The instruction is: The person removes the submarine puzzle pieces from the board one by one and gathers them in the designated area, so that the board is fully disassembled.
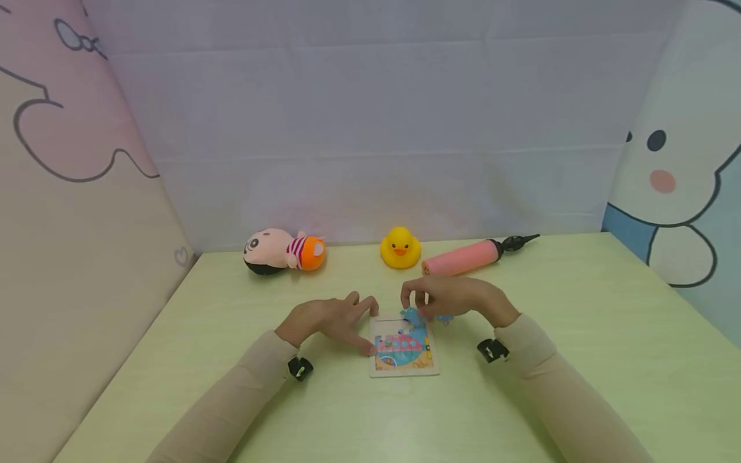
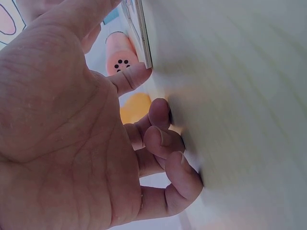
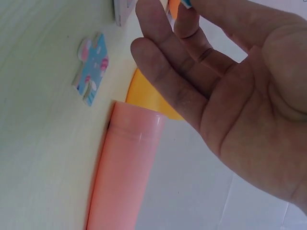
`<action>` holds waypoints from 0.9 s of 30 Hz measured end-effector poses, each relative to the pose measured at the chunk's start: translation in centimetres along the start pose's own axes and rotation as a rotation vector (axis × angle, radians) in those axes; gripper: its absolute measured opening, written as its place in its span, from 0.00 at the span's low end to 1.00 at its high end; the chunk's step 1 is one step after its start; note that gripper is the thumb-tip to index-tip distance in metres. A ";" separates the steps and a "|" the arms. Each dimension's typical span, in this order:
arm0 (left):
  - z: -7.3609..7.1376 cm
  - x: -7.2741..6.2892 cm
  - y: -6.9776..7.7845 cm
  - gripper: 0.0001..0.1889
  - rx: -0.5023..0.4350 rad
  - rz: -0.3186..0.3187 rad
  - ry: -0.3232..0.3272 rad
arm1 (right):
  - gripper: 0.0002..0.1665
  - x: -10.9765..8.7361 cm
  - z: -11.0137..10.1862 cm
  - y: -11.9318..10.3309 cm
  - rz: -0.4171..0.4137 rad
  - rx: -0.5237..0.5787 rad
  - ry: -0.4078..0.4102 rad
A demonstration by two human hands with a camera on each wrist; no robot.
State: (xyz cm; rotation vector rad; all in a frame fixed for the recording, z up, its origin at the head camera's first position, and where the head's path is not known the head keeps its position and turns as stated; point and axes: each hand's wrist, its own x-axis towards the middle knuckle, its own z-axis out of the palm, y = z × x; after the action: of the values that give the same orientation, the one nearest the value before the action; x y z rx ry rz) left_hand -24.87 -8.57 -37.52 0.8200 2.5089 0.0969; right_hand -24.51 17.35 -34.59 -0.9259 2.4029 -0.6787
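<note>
A small jigsaw puzzle board (image 1: 405,373) with a pale rim lies on the table, most of its pink, teal and yellow picture filled in. My left hand (image 1: 336,320) stays at its left side, thumb touching the rim and fingers spread; in the left wrist view, fingertips (image 2: 184,177) rest on the tabletop. Over the board's upper right part, my right hand (image 1: 446,296) pinches a blue puzzle piece (image 1: 411,316) between thumb and fingers. Only a sliver of that piece (image 3: 186,3) shows in the right wrist view. Another blue puzzle piece (image 3: 93,67) lies loose right of the board, partly under the hand.
Along the back of the table are a doll (image 1: 283,251) lying on its side, a yellow rubber duck (image 1: 401,248) and a pink hand pump (image 1: 463,258) with a black nozzle. A white cloth backdrop (image 1: 370,128) rises behind them, with cartoon-printed panels at both sides.
</note>
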 end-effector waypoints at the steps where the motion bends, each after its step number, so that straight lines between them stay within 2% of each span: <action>1: 0.0 0.0 0.0 0.34 -0.001 -0.001 -0.001 | 0.11 -0.1 -0.1 0.0 0.002 0.007 -0.006; 9: 0.0 0.0 0.0 0.34 -0.014 0.015 0.001 | 0.12 -0.6 -0.8 0.5 0.016 0.017 -0.014; 21: -0.2 0.0 0.0 0.34 -0.026 0.029 -0.006 | 0.12 -1.9 -2.4 1.8 -0.023 -0.020 0.014; 27: -0.2 -0.1 -0.1 0.34 -0.031 0.032 -0.007 | 0.12 -2.7 -3.0 2.2 -0.018 0.008 0.005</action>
State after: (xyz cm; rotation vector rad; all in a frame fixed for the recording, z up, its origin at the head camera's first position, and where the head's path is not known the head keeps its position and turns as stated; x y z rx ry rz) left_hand -24.96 -8.68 -37.30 0.8471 2.4817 0.1431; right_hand -25.51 21.54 -32.99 -0.9439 2.3974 -0.6981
